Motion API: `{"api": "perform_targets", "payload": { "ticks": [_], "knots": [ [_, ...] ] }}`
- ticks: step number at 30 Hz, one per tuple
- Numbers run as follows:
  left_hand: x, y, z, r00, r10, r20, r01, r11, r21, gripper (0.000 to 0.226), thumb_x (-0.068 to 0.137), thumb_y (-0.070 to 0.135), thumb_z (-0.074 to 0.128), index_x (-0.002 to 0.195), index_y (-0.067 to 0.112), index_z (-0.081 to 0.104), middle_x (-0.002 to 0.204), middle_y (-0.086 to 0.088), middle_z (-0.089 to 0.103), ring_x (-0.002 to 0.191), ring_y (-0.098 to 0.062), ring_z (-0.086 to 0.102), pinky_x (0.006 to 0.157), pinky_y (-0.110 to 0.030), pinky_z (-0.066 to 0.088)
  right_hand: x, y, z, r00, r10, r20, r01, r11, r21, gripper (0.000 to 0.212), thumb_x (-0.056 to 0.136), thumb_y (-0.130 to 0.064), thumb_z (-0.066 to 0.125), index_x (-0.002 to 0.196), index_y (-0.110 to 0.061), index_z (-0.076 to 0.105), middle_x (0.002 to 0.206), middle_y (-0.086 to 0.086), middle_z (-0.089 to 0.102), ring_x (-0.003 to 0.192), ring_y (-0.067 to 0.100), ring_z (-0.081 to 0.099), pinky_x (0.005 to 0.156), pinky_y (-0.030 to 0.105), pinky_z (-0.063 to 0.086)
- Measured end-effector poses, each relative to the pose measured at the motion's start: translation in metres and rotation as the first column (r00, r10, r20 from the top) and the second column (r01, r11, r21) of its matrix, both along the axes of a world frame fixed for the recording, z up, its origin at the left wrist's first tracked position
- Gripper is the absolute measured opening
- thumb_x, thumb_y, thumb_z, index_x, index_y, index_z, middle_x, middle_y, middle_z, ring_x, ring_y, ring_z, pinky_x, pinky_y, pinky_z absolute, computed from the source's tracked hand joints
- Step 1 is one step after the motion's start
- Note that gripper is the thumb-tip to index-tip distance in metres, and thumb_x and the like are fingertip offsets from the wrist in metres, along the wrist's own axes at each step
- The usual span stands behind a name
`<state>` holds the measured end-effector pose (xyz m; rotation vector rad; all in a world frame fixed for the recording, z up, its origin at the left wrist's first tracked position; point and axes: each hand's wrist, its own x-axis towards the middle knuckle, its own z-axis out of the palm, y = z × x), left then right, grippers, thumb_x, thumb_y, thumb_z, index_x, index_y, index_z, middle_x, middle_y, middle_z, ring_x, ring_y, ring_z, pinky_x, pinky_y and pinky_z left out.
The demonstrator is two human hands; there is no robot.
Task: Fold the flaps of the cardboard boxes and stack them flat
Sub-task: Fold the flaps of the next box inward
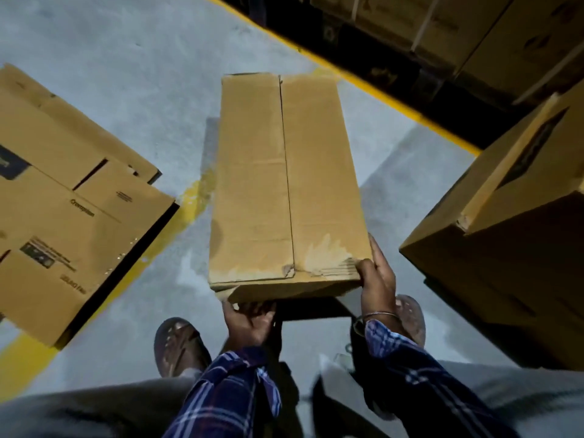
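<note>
— Where is the cardboard box point(287, 181)?
— In the middle, above the grey floor point(136, 58), its top flaps closed along one seam.
— And the right hand point(377, 279)?
— It grips the near right corner: thumb on top, fingers point(377, 251) curled along the side.
— The left hand point(249, 322)?
— Under the near bottom edge, fingers bent against it. How tightly, I cannot tell.
— Anything else?
— Flattened boxes point(60, 197) lie on the left.

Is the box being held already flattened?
No, the box keeps its full shape, flaps closed on top, with the left hand under its near end.
</note>
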<state>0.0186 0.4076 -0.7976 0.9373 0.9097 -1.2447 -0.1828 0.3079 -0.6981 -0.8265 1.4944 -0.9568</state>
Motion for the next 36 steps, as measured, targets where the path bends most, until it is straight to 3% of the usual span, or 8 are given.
{"api": "perform_targets", "payload": {
  "ticks": [4, 8, 11, 16, 20, 23, 31, 36],
  "knots": [
    [0.024, 0.003, 0.007, 0.997, -0.043, 0.064, 0.039, 0.997, 0.068, 0.038, 0.107, 0.035, 0.045, 0.120, 0.003, 0.062, 0.147, -0.022, 0.052, 0.130, -0.040, 0.053, 0.112, -0.057, 0.041, 0.001, 0.005, -0.014, 0.991, 0.103, -0.090, -0.101, 0.995, 0.022, 0.068, 0.093, 0.011, 0.056, 0.153, -0.017, 0.043, 0.148, -0.002, 0.051, 0.129, 0.012, 0.054, 0.091, 0.011, 0.049],
    [0.052, 0.009, 0.050, 0.823, -0.461, 0.330, 0.319, 0.858, 0.404, 0.033, 0.108, 0.025, 0.032, 0.107, 0.005, 0.058, 0.142, -0.022, 0.050, 0.107, -0.035, 0.059, 0.100, -0.047, 0.051, 0.007, -0.001, -0.005, 0.876, 0.178, -0.449, -0.246, 0.964, -0.098, 0.068, 0.088, -0.001, 0.063, 0.151, -0.021, 0.047, 0.146, -0.003, 0.049, 0.135, 0.019, 0.048, 0.110, 0.031, 0.041],
    [0.081, 0.005, 0.078, 0.510, -0.724, 0.465, 0.241, 0.639, 0.731, 0.053, 0.097, 0.035, 0.038, 0.136, 0.004, 0.056, 0.140, -0.019, 0.058, 0.122, -0.038, 0.060, 0.103, -0.048, 0.052, 0.023, 0.002, 0.013, 0.802, 0.194, -0.565, -0.350, 0.919, -0.180, 0.061, 0.085, -0.022, 0.065, 0.144, -0.020, 0.054, 0.144, 0.003, 0.046, 0.134, 0.025, 0.045, 0.112, 0.039, 0.040],
    [0.086, -0.042, 0.167, -0.121, -0.633, 0.764, 0.184, 0.742, 0.644, 0.033, 0.095, 0.019, 0.062, 0.128, 0.013, 0.065, 0.132, -0.010, 0.064, 0.121, -0.028, 0.059, 0.099, -0.037, 0.047, 0.056, 0.025, 0.020, 0.427, 0.439, -0.790, -0.664, 0.745, 0.055, 0.085, 0.077, -0.048, 0.078, 0.152, -0.039, 0.039, 0.162, 0.003, 0.024, 0.152, 0.027, 0.017, 0.122, 0.052, 0.018],
    [0.091, -0.063, 0.233, -0.679, -0.467, 0.567, 0.480, 0.302, 0.824, 0.032, 0.099, 0.031, 0.066, 0.125, 0.013, 0.068, 0.125, -0.007, 0.068, 0.116, -0.024, 0.062, 0.094, -0.032, 0.046, 0.062, 0.043, 0.017, 0.225, 0.515, -0.827, -0.730, 0.651, 0.207, 0.096, 0.078, -0.051, 0.079, 0.156, -0.042, 0.024, 0.168, 0.003, 0.005, 0.156, 0.028, -0.006, 0.124, 0.056, -0.001],
    [0.083, -0.064, 0.262, -0.942, -0.203, 0.266, 0.275, -0.017, 0.961, 0.045, 0.098, 0.045, 0.062, 0.138, 0.023, 0.058, 0.135, -0.006, 0.061, 0.122, -0.026, 0.057, 0.094, -0.036, 0.045, 0.060, 0.045, 0.016, 0.205, 0.463, -0.863, -0.725, 0.664, 0.184, 0.094, 0.079, -0.048, 0.080, 0.155, -0.043, 0.026, 0.167, 0.006, 0.009, 0.155, 0.031, -0.004, 0.123, 0.057, 0.002],
    [0.037, -0.054, 0.212, -0.986, 0.168, 0.014, -0.039, -0.309, 0.950, 0.056, 0.096, 0.039, 0.059, 0.149, 0.047, 0.042, 0.139, -0.010, 0.044, 0.129, -0.033, 0.053, 0.095, -0.048, 0.052, 0.049, 0.037, 0.008, 0.374, 0.423, -0.825, -0.721, 0.692, 0.028, 0.065, 0.073, -0.040, 0.081, 0.132, -0.048, 0.054, 0.155, -0.006, 0.025, 0.148, 0.025, 0.016, 0.118, 0.049, 0.020],
    [0.008, -0.057, 0.201, -0.904, 0.364, -0.224, -0.301, -0.172, 0.938, 0.047, 0.104, 0.041, 0.045, 0.151, 0.046, 0.035, 0.125, -0.010, 0.061, 0.107, -0.032, 0.068, 0.076, -0.039, 0.044, 0.049, 0.028, 0.010, 0.480, 0.444, -0.757, -0.651, 0.758, 0.032, 0.059, 0.076, -0.019, 0.071, 0.130, -0.039, 0.061, 0.150, -0.005, 0.033, 0.141, 0.021, 0.025, 0.113, 0.044, 0.023]
  ]
}}
